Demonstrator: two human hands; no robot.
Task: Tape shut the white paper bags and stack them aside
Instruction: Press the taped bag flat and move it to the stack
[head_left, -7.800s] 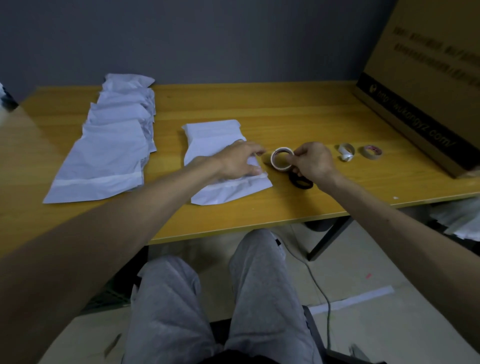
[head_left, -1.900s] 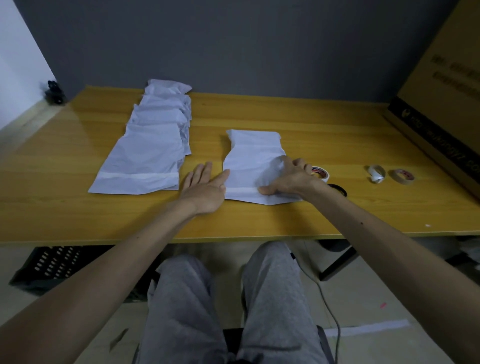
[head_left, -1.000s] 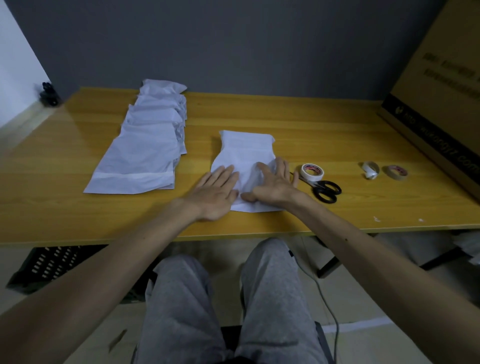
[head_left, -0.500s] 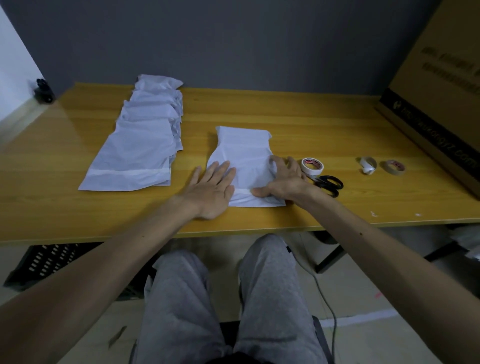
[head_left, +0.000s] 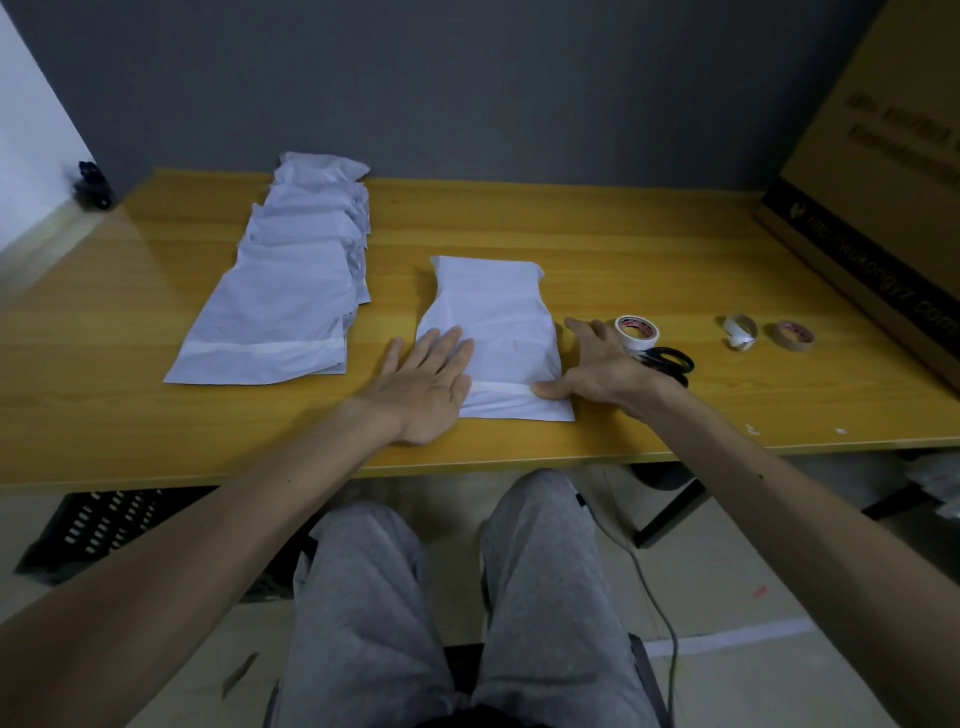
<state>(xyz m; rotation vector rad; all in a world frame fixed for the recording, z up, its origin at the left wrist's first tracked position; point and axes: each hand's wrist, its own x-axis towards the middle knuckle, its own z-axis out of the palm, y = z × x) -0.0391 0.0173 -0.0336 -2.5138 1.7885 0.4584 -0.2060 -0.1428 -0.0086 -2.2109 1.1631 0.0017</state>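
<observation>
One white paper bag lies flat in front of me on the yellow table, with a strip of tape running across it near the edge closest to me. Neither hand grasps anything. My left hand lies flat, fingers straight, on the bag's left edge. My right hand is spread at its right edge, the thumb pressing the end of the tape.

I judge this bag light, thin and limp; it creases easily and bulges a little in the middle, so something soft may be inside, though I cannot tell what. The paper should slide readily on the smooth wood. It will tear before it resists, so I would not pull at the taped seam. I would take it by both side edges, or slip my fingers under the near edge and lift it level.

The stack of bags lies just to the left, overlapped in a row. The tape roll and scissors lie beside my right hand.
</observation>
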